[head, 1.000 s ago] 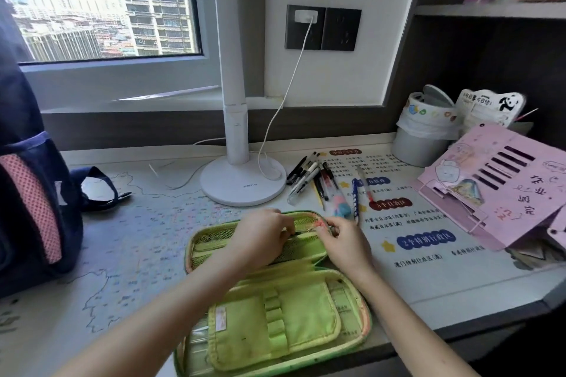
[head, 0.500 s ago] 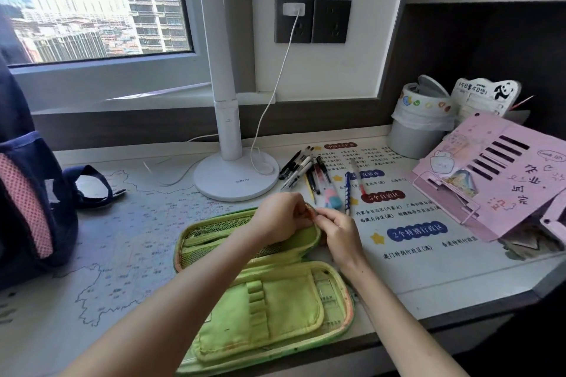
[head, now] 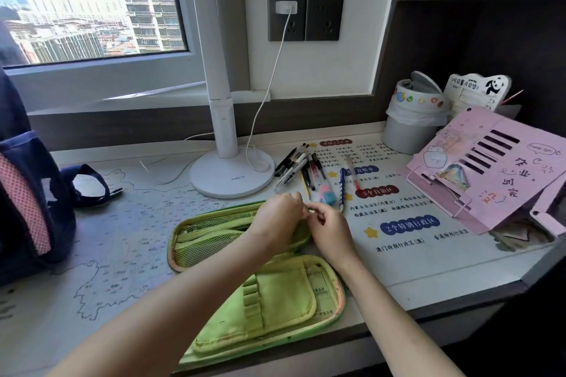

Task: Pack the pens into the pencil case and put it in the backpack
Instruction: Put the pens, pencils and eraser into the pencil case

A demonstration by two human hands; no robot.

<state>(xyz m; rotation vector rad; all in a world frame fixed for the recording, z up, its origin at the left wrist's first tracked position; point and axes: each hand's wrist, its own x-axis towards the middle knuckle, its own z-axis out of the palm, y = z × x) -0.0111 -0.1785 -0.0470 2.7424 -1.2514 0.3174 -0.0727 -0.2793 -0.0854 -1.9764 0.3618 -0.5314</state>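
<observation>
Meeting at frame centre, left hand point(head: 277, 217) and right hand point(head: 329, 231) pinch far right edge of open pencil case point(head: 245, 272) (what grip holds: cannot tell). Pens point(head: 301, 170) loose above on surface point(head: 428, 257); tugging could scatter them. Backpack point(head: 27, 193) far left.

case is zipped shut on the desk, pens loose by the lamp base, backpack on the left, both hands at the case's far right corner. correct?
One error: the head view shows the pencil case lying open, both halves spread flat. The rest holds: pens loose by the lamp base, backpack on the left, left hand and right hand at its far right corner.
</observation>
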